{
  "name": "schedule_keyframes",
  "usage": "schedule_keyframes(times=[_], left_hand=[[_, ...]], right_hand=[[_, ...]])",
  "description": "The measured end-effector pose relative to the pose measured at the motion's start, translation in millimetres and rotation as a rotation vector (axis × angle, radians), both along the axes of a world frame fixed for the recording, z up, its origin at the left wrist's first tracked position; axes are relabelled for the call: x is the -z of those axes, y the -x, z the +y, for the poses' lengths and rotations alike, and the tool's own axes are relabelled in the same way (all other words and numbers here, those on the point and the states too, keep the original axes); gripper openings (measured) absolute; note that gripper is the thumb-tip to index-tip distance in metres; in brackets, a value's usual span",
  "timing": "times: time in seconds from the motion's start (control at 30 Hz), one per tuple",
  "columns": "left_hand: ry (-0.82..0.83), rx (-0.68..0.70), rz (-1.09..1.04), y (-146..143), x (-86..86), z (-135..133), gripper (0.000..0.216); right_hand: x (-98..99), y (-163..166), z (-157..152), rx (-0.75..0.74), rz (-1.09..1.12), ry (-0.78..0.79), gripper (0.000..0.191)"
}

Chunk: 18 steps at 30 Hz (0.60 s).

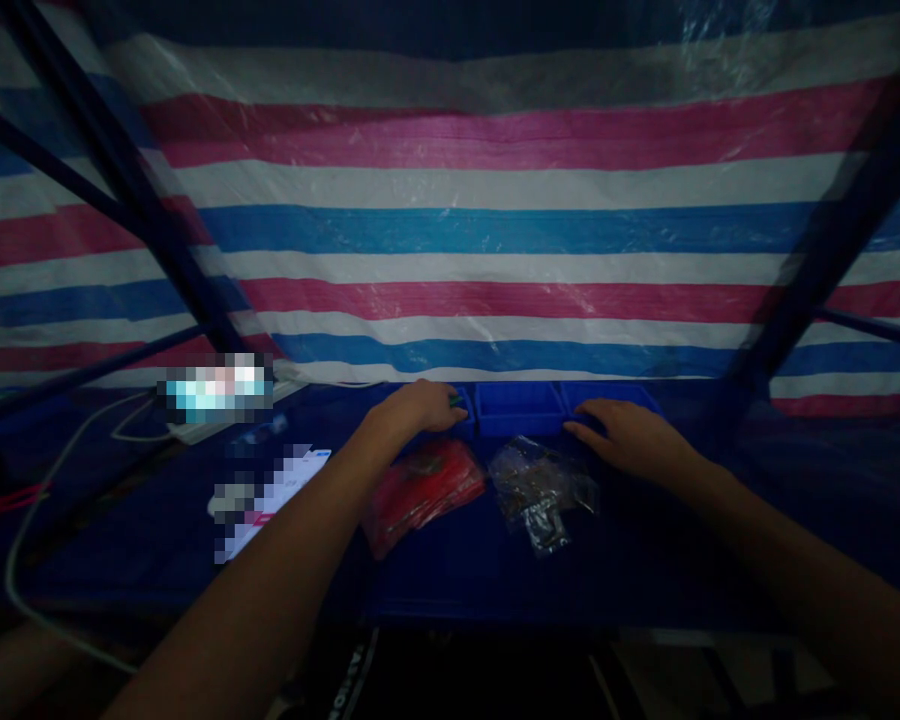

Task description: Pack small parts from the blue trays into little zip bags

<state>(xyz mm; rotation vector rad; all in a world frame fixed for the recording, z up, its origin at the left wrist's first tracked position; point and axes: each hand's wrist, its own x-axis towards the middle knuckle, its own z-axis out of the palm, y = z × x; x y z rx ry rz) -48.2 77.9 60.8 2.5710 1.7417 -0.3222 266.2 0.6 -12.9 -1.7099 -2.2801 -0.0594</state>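
1. A dimly lit scene is shown from above the person's own arms. A dark blue table [690, 560] is backed by a tarpaulin [495, 230] striped in white, pink and blue.
2. At far left, a white cable [22, 520] is looped across the table, and a white power strip [195, 431] lies near the back edge. Two patches beside it are blurred out and cannot be read.
3. The left hand [420, 405] is stretched to the back of the table, knuckles up and fingers curled. A small green thing [457, 400] shows at its fingertips. Whether it is pinched or only touched cannot be told in the gloom.
4. Just in front of that hand lies a red bag [427, 490], crumpled and glossy. Its near end is hidden by the left forearm.
5. A row of shallow blue bins [521, 408] stands at the back edge, between the two hands. Their insides are in shadow, and no contents can be made out.
6. Beside the red bag lies a clear bag [544, 490] of small dark parts, too small to identify.
7. The right hand [630, 435] is laid palm down, fingers loosely spread, on the front edge of the rightmost bin. Nothing is gripped.
8. The lower edge of the view is almost black.
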Motion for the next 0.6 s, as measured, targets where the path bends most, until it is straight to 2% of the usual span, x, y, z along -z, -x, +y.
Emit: schedule_keyframes(times=[0.2,0.47,0.6], left_hand=[[0.1,0.023,0.097,-7,-11.4,19,0.052],[0.084,0.062,0.184,-9,-8.2,27,0.055],[0.071,0.098,0.179,-2,-3.7,35,0.064]], right_hand=[[1.8,0,3,0.005,-0.001,0.006,0.047],[1.4,-1,4,0.005,-0.003,0.005,0.047],[1.1,-1,4,0.006,-0.005,0.008,0.047]])
